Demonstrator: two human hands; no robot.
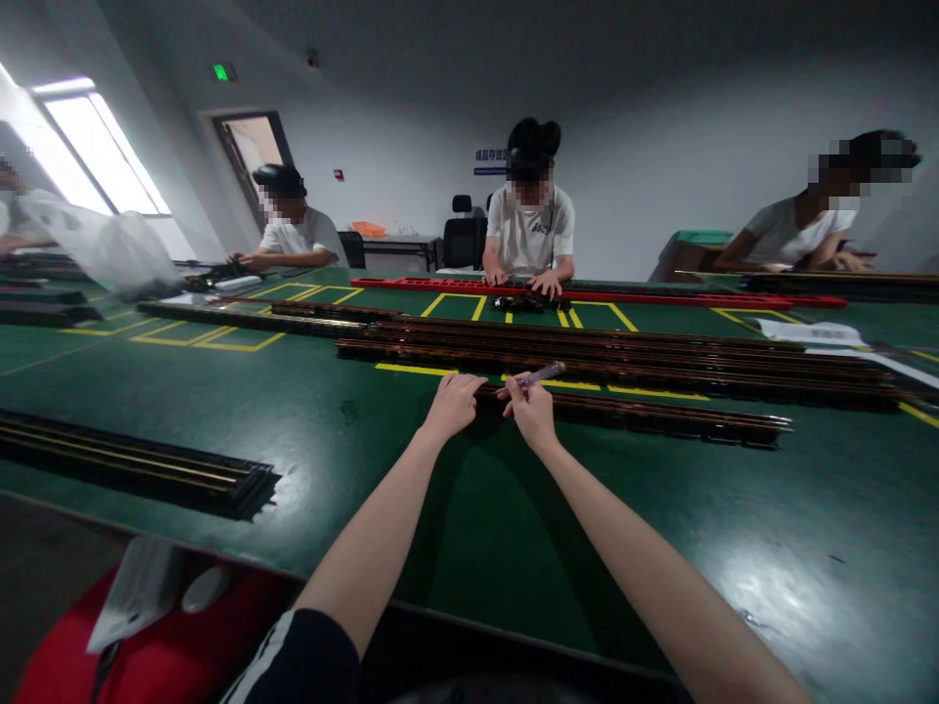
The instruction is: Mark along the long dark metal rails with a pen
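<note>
A single long, dark metal strip (660, 416) lies across the green table in front of me, its left end between my hands. At that end my left hand (456, 403) rests with bent fingers and an extended index finger, holding the strip. My right hand (533, 409) is closed around a slim pen-like tool (541, 374) with a clear greyish barrel. The tool slants, its thin tip pointing down left at the strip near my left fingertips. What the tip touches is too small to tell. Just beyond lies a bundle of long coppery-dark strips (587, 352).
More dark strips (132, 460) lie at the left on the green table (352, 489). Across from me a person (532, 230) works by a red rail (646, 293). Papers (807, 332) lie at right, a plastic bag (128, 254) at left. Other people sit along the far side.
</note>
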